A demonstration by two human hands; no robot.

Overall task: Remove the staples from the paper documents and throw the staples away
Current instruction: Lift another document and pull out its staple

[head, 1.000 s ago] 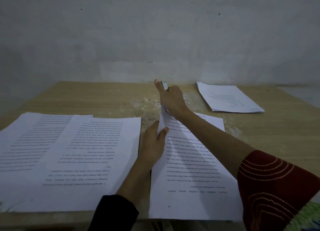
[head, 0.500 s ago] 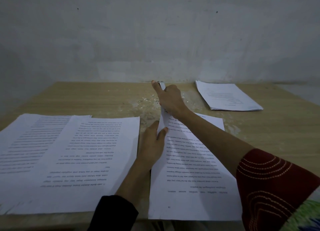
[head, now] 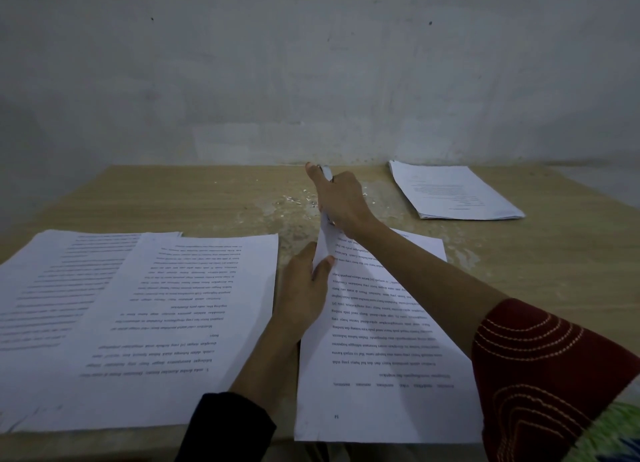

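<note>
A printed document (head: 381,344) lies in front of me on the wooden table (head: 173,202), its far left corner lifted. My left hand (head: 304,288) pinches that document's left edge between thumb and fingers. My right hand (head: 341,198) grips a metal staple remover (head: 326,173) at the lifted corner; the tool's jaws are hidden under the hand. Several pulled staples (head: 298,200) lie scattered on the table just left of my right hand.
Loose printed pages (head: 138,306) are spread over the table's left side. A stack of documents (head: 453,191) sits at the far right near the wall (head: 311,63). The table's front edge runs just below the papers.
</note>
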